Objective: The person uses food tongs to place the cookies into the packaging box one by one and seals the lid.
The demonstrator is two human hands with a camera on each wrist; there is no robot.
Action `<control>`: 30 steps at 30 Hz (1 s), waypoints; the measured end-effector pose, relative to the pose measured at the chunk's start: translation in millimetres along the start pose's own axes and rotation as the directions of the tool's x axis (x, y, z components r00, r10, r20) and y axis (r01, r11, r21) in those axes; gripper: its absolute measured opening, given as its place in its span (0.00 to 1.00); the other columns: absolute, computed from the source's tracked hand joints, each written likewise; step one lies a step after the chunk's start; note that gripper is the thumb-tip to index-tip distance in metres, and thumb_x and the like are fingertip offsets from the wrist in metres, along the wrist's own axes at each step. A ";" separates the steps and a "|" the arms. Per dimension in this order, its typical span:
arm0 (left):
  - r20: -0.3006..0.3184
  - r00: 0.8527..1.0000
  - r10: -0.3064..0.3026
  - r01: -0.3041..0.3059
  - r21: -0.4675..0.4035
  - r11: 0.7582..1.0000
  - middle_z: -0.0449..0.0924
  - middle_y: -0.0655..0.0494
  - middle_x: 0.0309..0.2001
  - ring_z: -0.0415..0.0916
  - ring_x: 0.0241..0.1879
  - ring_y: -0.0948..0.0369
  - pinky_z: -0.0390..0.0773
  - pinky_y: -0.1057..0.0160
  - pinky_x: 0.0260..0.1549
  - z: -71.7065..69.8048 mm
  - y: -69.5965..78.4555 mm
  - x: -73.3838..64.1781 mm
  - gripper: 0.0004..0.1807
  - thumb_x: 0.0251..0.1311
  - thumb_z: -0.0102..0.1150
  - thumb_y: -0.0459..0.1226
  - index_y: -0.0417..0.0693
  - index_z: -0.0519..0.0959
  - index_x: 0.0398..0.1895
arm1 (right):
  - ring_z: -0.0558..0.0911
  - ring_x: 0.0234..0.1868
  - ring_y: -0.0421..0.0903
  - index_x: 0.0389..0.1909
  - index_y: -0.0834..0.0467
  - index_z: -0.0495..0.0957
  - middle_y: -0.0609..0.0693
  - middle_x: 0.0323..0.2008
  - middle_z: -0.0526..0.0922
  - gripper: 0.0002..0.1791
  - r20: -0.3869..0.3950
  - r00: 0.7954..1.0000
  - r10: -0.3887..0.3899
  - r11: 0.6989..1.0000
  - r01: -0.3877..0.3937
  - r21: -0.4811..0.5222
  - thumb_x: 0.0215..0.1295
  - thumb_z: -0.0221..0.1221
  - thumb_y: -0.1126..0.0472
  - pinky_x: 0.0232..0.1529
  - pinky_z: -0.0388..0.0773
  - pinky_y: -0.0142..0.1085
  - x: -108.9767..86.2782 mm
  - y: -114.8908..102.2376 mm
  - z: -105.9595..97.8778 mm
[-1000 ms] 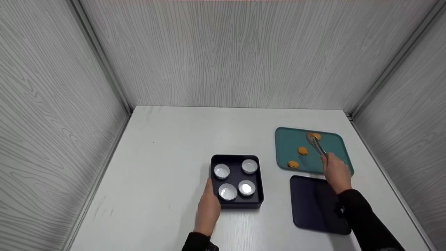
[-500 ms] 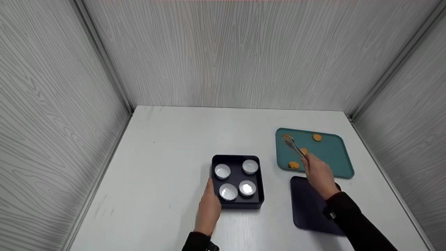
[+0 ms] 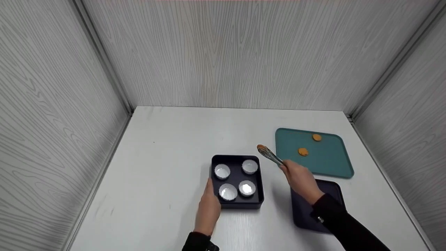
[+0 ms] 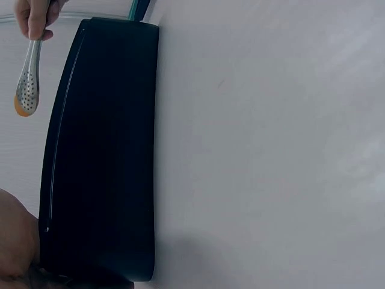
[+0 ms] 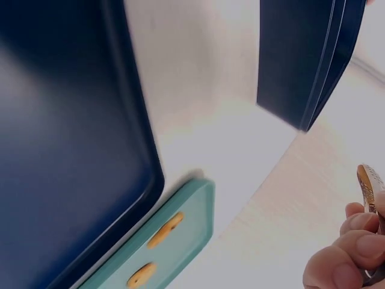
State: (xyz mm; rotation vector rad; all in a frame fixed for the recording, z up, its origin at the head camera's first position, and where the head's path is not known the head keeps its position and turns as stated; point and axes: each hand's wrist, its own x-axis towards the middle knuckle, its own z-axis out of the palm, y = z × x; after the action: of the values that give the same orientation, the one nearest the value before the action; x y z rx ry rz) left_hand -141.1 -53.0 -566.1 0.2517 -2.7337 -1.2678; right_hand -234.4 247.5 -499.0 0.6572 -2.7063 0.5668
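Note:
My right hand (image 3: 301, 179) grips a pair of perforated metal tongs (image 3: 268, 153). An orange-brown cookie (image 4: 23, 107) is pinched at the tongs' tip, above the white table between the green tray (image 3: 334, 164) and the dark box (image 3: 240, 205). Several white paper baking cups (image 3: 228, 192) stand inside that box. Along its left wall my left hand (image 3: 208, 211) rests, fingers extended against the side. Two cookies (image 3: 316, 137) show on the green tray; my right hand covers the tray's near left corner.
A flat dark lid or tray (image 3: 305, 214) lies in front of the green tray, partly under my right forearm. Grey wood-grain panels (image 3: 223, 55) wall the white table (image 3: 167, 146) at the back and both sides.
My right hand has carried the tongs and cookie leftward, from over the green tray to near the box's far right corner. The left hand and the box have stayed in place.

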 end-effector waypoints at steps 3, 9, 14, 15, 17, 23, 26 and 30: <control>-0.006 1.000 0.010 -0.010 0.007 1.000 0.62 0.40 0.76 0.75 0.30 0.58 0.77 0.58 0.35 0.8 -1.1 0.0 0.32 0.71 0.41 0.23 0.33 0.55 0.79 | 0.66 0.19 0.41 0.36 0.58 0.74 0.44 0.22 0.69 0.06 0.002 1.000 -0.025 1.000 0.025 0.003 0.74 0.60 0.63 0.20 0.65 0.37 1.1 -5.2 4.7; -0.017 1.000 0.017 -0.017 -0.003 1.000 0.62 0.40 0.76 0.77 0.33 0.57 0.78 0.55 0.39 0.6 -0.7 0.4 0.32 0.71 0.42 0.23 0.33 0.56 0.79 | 0.66 0.18 0.40 0.34 0.56 0.75 0.42 0.21 0.69 0.07 0.070 0.998 -0.002 1.000 0.001 0.011 0.75 0.60 0.61 0.19 0.66 0.36 3.8 -14.6 11.7; -0.004 1.000 0.012 -0.012 0.002 1.000 0.61 0.40 0.76 0.67 0.21 0.63 0.74 0.60 0.28 -0.2 -0.6 -0.1 0.32 0.72 0.41 0.23 0.33 0.55 0.79 | 0.68 0.19 0.39 0.34 0.56 0.76 0.42 0.22 0.73 0.08 0.118 0.993 0.003 1.000 -0.003 -0.002 0.75 0.60 0.60 0.19 0.67 0.36 6.3 -21.1 15.9; -0.003 1.000 0.015 -0.015 0.003 1.000 0.61 0.40 0.76 0.65 0.20 0.63 0.73 0.61 0.27 -0.3 -0.5 -0.2 0.32 0.72 0.41 0.23 0.33 0.55 0.79 | 0.69 0.19 0.39 0.34 0.56 0.76 0.43 0.22 0.73 0.08 0.127 0.992 0.003 1.000 -0.002 -0.006 0.75 0.60 0.60 0.19 0.68 0.36 6.7 -22.5 16.4; -0.003 1.000 0.019 -0.019 0.003 1.000 0.61 0.40 0.76 0.63 0.17 0.64 0.71 0.63 0.23 -0.3 -0.5 -0.6 0.32 0.71 0.41 0.23 0.33 0.54 0.79 | 0.69 0.19 0.40 0.34 0.56 0.77 0.44 0.22 0.74 0.07 0.150 0.989 0.009 1.000 -0.008 -0.011 0.75 0.60 0.60 0.20 0.68 0.37 7.4 -25.5 16.5; -0.012 1.000 0.022 -0.022 0.004 1.000 0.62 0.40 0.76 0.62 0.16 0.64 0.69 0.63 0.22 -0.5 0.4 -0.9 0.32 0.71 0.41 0.23 0.32 0.55 0.79 | 0.73 0.20 0.43 0.34 0.58 0.77 0.46 0.22 0.76 0.08 0.216 0.976 0.026 0.999 -0.017 -0.040 0.75 0.60 0.60 0.20 0.71 0.41 11.1 -32.9 18.4; -0.013 1.000 0.025 -0.025 0.002 1.000 0.62 0.40 0.76 0.61 0.16 0.64 0.69 0.63 0.22 -0.5 0.2 -1.1 0.33 0.71 0.42 0.23 0.32 0.55 0.79 | 0.75 0.20 0.47 0.32 0.59 0.76 0.48 0.21 0.76 0.10 0.233 0.972 0.023 0.998 -0.008 -0.065 0.74 0.60 0.60 0.20 0.72 0.43 12.8 -35.7 20.0; -0.010 1.000 0.025 -0.025 0.006 1.000 0.62 0.39 0.76 0.69 0.21 0.61 0.73 0.61 0.27 -0.1 -0.1 -0.7 0.32 0.70 0.42 0.23 0.31 0.55 0.78 | 0.78 0.20 0.52 0.28 0.60 0.74 0.51 0.19 0.75 0.13 0.250 0.968 0.016 0.995 0.009 -0.097 0.74 0.60 0.60 0.19 0.72 0.46 14.4 -40.9 20.8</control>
State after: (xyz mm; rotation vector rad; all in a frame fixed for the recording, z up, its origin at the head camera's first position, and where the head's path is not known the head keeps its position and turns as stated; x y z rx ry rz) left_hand -140.3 -53.0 -566.2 0.2231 -2.7234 -1.2495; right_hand -230.6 199.6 -499.5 0.7431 -2.9467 0.3703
